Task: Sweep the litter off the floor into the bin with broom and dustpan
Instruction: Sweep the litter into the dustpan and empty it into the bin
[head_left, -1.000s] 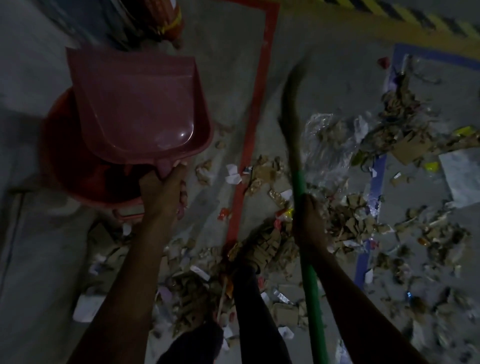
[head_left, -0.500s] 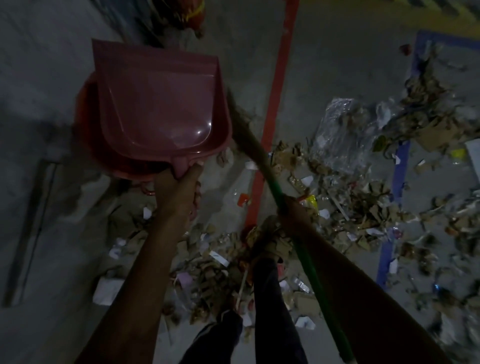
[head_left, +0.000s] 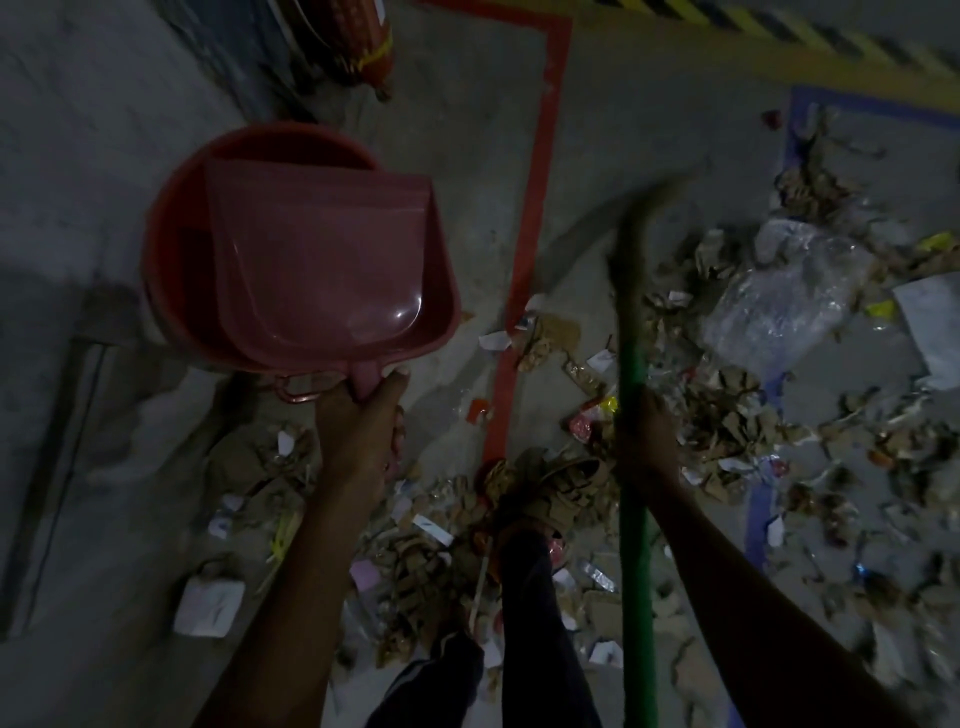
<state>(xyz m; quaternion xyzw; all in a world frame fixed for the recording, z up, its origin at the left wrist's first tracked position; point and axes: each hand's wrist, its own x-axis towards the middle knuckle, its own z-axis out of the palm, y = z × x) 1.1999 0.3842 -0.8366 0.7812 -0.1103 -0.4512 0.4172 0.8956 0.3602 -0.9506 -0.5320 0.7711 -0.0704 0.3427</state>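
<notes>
While my left hand gripped the pink plastic dustpan over the red round bin at upper left, my right hand clasped the green-handled broom, upright, beside scattered cardboard-and-paper litter at centre right.

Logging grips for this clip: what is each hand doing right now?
Left hand: grips the dustpan handle, pan held over the bin.
Right hand: grips the broom handle.
</notes>
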